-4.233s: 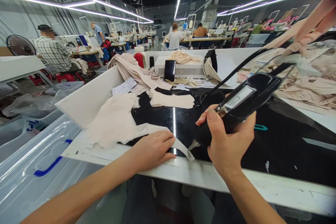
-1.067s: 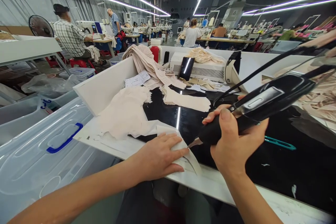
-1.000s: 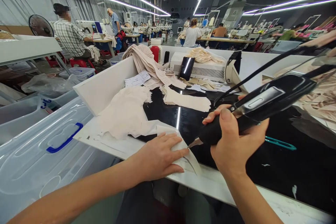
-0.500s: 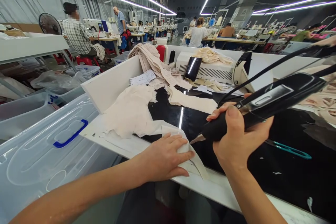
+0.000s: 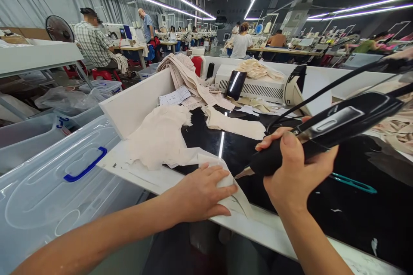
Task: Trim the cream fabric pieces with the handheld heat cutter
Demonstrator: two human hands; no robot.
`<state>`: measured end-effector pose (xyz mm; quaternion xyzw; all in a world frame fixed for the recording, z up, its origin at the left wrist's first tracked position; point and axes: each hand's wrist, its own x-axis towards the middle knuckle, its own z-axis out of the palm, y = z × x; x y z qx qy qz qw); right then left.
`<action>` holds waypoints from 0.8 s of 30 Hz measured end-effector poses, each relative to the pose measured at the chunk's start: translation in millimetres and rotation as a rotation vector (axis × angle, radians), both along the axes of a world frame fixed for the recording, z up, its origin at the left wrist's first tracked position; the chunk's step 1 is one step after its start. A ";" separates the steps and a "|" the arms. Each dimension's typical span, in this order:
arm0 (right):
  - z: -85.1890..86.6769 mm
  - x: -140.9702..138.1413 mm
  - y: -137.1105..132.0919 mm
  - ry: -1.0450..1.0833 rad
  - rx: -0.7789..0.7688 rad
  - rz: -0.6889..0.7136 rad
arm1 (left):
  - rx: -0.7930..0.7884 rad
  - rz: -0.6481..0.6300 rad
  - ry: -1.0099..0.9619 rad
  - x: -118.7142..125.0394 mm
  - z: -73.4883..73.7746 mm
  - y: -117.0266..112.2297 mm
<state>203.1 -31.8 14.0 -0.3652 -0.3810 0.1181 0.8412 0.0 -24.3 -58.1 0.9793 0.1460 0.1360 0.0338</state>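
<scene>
My right hand (image 5: 295, 167) is closed around a black corded hand tool (image 5: 290, 146) with a narrow pointed metal tip. The tip comes down at the edge of a pale cream fabric piece (image 5: 240, 197) by the table's front edge. My left hand (image 5: 203, 191) lies flat on this piece with fingers spread, pressing it down close to the tip. A larger heap of cream fabric (image 5: 158, 137) spreads out just beyond my left hand. Behind the tool, a curved cream strip (image 5: 237, 125) rests on the black tabletop (image 5: 325, 223).
A slim teal tool (image 5: 355, 183) and small scraps lie right of my hand. Rear: a white vented machine (image 5: 254, 88), a black cylinder (image 5: 236, 84), a printed slip (image 5: 174, 96), draped cloth (image 5: 190, 77). Left: a lidded clear bin (image 5: 41, 180). Co-workers sit at sewing machines farther back.
The view has shifted very slightly. The fabric piece, my left hand and the tool in my right hand stay in nearly the same places relative to each other.
</scene>
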 end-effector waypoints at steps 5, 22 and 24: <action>-4.6 1.5 -0.1 -0.033 -0.017 -0.025 | 0.005 0.003 0.004 0.5 -0.9 0.0; 8.8 16.3 -4.9 0.033 0.004 -0.027 | -0.001 0.099 0.032 -24.8 20.2 29.6; 12.0 15.9 -13.2 0.041 -0.003 -0.013 | 0.012 0.175 0.083 -16.1 25.4 19.1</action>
